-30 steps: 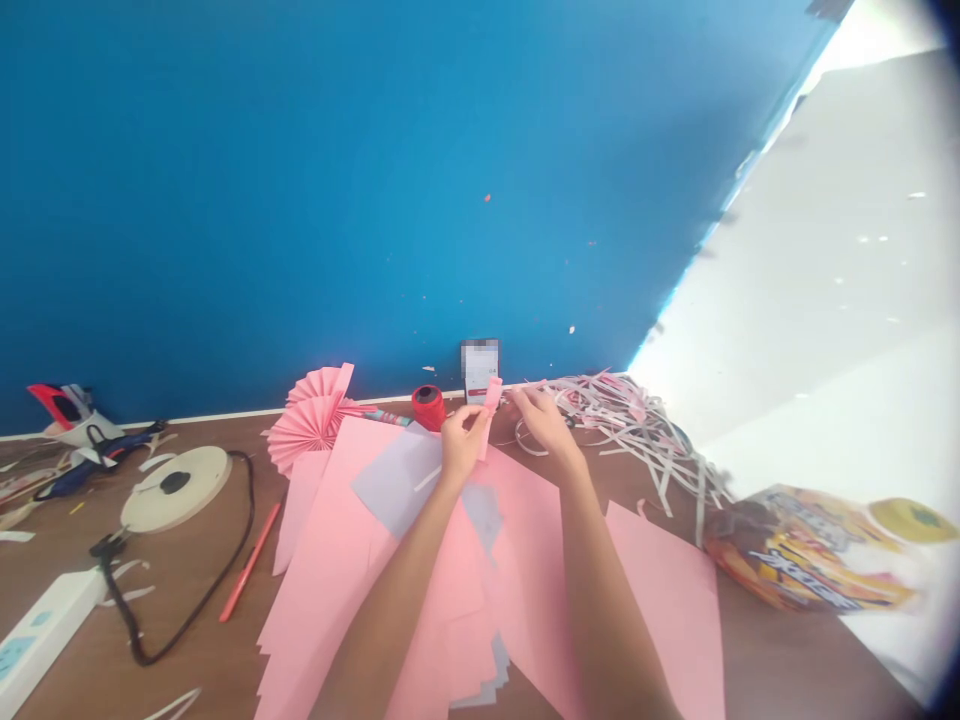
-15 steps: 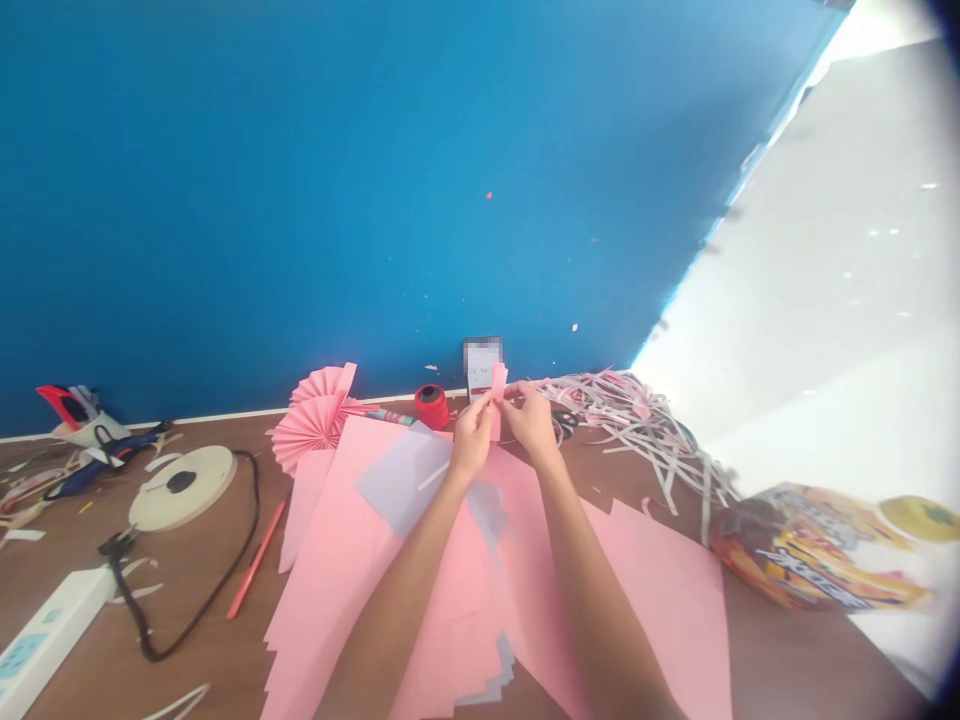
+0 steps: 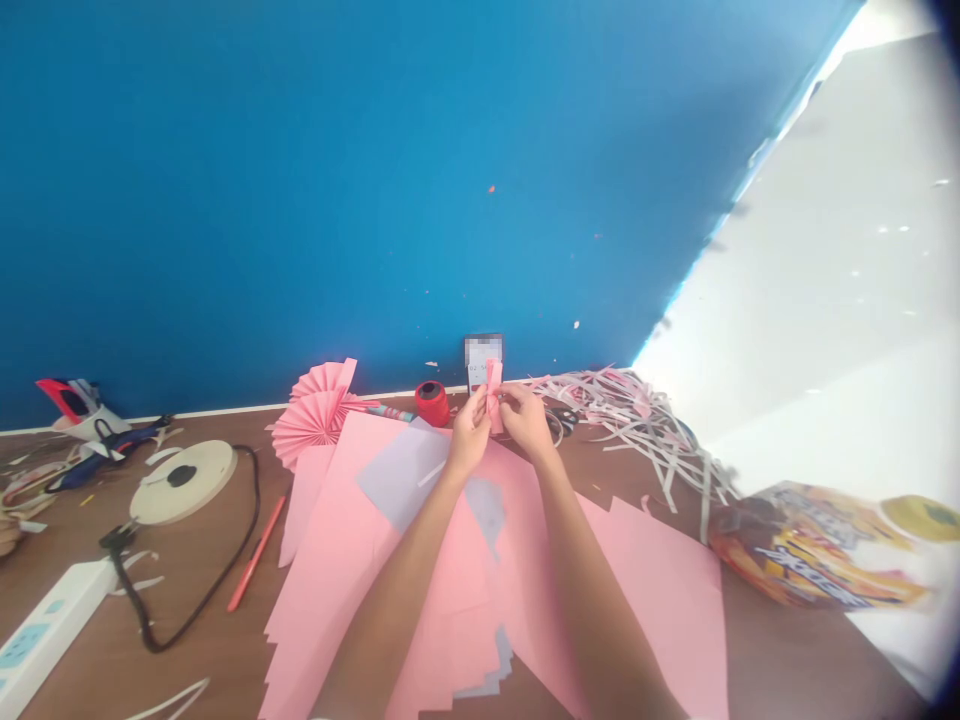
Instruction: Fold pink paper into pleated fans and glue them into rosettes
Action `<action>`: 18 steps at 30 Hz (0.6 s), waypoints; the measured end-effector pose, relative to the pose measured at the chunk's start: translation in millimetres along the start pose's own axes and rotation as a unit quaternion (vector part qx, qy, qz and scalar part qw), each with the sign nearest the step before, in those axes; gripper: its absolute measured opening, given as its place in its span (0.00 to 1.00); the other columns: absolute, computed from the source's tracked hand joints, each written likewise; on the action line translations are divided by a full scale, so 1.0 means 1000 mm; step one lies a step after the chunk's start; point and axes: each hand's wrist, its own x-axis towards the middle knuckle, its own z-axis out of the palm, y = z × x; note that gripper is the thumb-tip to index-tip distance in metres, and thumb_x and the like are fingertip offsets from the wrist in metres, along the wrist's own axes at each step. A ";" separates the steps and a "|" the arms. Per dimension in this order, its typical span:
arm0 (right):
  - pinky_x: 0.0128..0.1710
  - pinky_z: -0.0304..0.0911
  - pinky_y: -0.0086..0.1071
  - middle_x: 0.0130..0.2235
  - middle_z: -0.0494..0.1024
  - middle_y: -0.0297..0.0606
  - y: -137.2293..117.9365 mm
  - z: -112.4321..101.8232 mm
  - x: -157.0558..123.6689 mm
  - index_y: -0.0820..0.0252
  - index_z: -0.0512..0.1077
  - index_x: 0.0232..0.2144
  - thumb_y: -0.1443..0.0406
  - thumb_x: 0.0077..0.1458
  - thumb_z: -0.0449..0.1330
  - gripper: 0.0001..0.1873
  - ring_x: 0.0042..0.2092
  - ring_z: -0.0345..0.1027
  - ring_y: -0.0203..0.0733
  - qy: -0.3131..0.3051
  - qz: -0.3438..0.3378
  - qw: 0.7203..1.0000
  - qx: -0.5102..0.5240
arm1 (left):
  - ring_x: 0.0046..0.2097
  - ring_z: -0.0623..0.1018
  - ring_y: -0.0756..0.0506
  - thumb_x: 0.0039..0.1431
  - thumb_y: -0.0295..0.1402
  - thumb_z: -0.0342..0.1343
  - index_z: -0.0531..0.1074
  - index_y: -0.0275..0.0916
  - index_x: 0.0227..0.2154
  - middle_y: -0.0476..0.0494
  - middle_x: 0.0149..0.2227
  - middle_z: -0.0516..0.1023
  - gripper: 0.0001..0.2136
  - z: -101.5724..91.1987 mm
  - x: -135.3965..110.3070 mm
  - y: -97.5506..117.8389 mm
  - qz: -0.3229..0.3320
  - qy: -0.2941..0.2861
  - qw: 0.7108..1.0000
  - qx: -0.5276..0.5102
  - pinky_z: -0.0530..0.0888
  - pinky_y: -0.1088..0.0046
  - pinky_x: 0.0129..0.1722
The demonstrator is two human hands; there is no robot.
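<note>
Both hands are at a narrow folded strip of pink paper (image 3: 494, 374), held upright above the far edge of the pink sheets (image 3: 322, 600). My left hand (image 3: 471, 432) pinches it from the left side, fingers closed. From the right, my right hand (image 3: 526, 420) grips its middle with bent fingertips. Whether a thread lies between the fingers is too small to tell. Behind the strip a phone (image 3: 482, 352) leans against the blue wall. A red thread spool (image 3: 432, 404) stands left of the hands, and dark-handled scissors (image 3: 564, 422) lie partly hidden behind the right hand.
Pleated pink paper fans (image 3: 313, 420) rest at the wall. Shredded paper strips (image 3: 637, 400) pile up on the right, near a snack bag (image 3: 825, 550). On the left are a red pen (image 3: 256, 555), a round cream disc with black cord (image 3: 214, 470) and a power strip (image 3: 52, 630).
The pink strip has turned between my hands, now showing narrower and more upright. My fingers have shifted slightly around its middle, and the view has moved a little.
</note>
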 end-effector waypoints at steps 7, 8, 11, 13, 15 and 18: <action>0.48 0.65 0.39 0.44 0.77 0.41 0.003 -0.004 -0.004 0.59 0.74 0.41 0.66 0.52 0.54 0.14 0.43 0.71 0.43 -0.020 0.021 0.996 0.079 | 0.65 0.63 0.41 0.52 0.24 0.54 0.62 0.40 0.60 0.39 0.66 0.59 0.30 -0.003 0.000 0.003 -0.002 -0.042 0.996 -0.083 0.59 0.60 0.66; 0.48 0.65 0.39 0.44 0.77 0.41 0.003 -0.004 -0.004 0.58 0.73 0.41 0.64 0.54 0.55 0.13 0.43 0.71 0.43 -0.021 0.030 0.994 0.105 | 0.65 0.63 0.41 0.52 0.25 0.55 0.62 0.40 0.60 0.38 0.66 0.59 0.30 -0.003 0.000 0.005 -0.001 -0.048 0.995 -0.087 0.60 0.60 0.66; 0.45 0.66 0.37 0.40 0.78 0.39 0.003 -0.003 -0.005 0.58 0.71 0.37 0.58 0.54 0.58 0.11 0.41 0.72 0.42 -0.007 0.061 0.982 0.181 | 0.64 0.64 0.40 0.53 0.27 0.56 0.62 0.40 0.60 0.37 0.66 0.59 0.29 -0.002 -0.002 0.011 -0.008 -0.063 0.994 -0.087 0.62 0.58 0.64; 0.43 0.67 0.36 0.37 0.77 0.38 0.003 -0.001 -0.004 0.58 0.70 0.35 0.57 0.52 0.59 0.12 0.39 0.72 0.41 0.017 0.082 0.976 0.203 | 0.64 0.65 0.40 0.53 0.27 0.55 0.62 0.40 0.60 0.37 0.65 0.60 0.29 0.000 -0.003 0.012 -0.007 -0.064 0.995 -0.080 0.63 0.58 0.63; 0.43 0.67 0.36 0.36 0.77 0.38 0.004 0.001 -0.003 0.58 0.70 0.34 0.57 0.51 0.60 0.12 0.38 0.72 0.41 0.051 0.094 0.973 0.204 | 0.63 0.66 0.40 0.53 0.27 0.55 0.61 0.41 0.61 0.37 0.64 0.62 0.29 0.001 -0.005 0.010 0.006 -0.059 0.996 -0.065 0.66 0.60 0.61; 0.43 0.67 0.36 0.36 0.77 0.38 0.003 -0.001 0.001 0.59 0.71 0.34 0.58 0.50 0.61 0.11 0.38 0.71 0.40 0.118 0.098 0.965 0.214 | 0.56 0.73 0.42 0.54 0.28 0.55 0.56 0.43 0.63 0.35 0.61 0.66 0.32 -0.001 -0.007 0.000 0.011 -0.044 0.999 -0.024 0.70 0.62 0.54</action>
